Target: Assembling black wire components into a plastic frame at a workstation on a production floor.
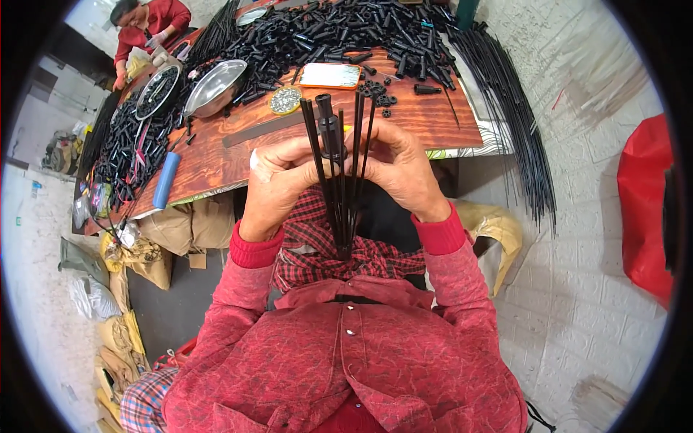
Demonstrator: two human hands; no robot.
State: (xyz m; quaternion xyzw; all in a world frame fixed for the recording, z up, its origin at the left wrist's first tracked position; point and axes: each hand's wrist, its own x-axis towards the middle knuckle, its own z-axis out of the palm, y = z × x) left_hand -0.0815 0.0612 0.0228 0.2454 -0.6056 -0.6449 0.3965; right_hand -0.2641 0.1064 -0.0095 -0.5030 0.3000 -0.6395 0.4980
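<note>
Upright before my chest is a black plastic tubular fitting [328, 128], which looks like an umbrella runner. Thin black rods [336, 216], like umbrella ribs, stand around it, their lower ends together near my lap. My left hand [278, 177], with white tape near the thumb's base, is closed on the fitting's lower collar. From the other side, my right hand [404, 169] is pinched at the same collar among the rods. A small yellow bit [347, 128] shows by its fingers. Whatever lies between the right fingertips is hidden.
On the wooden table [206, 162] lie a heap of black fittings [332, 32], a metal bowl [215, 88], a white tray [330, 75], a dish of small metal pieces [285, 100] and a blue cylinder [166, 180]. Long black rods [512, 123] overhang the right edge. Another person [155, 25] works far left.
</note>
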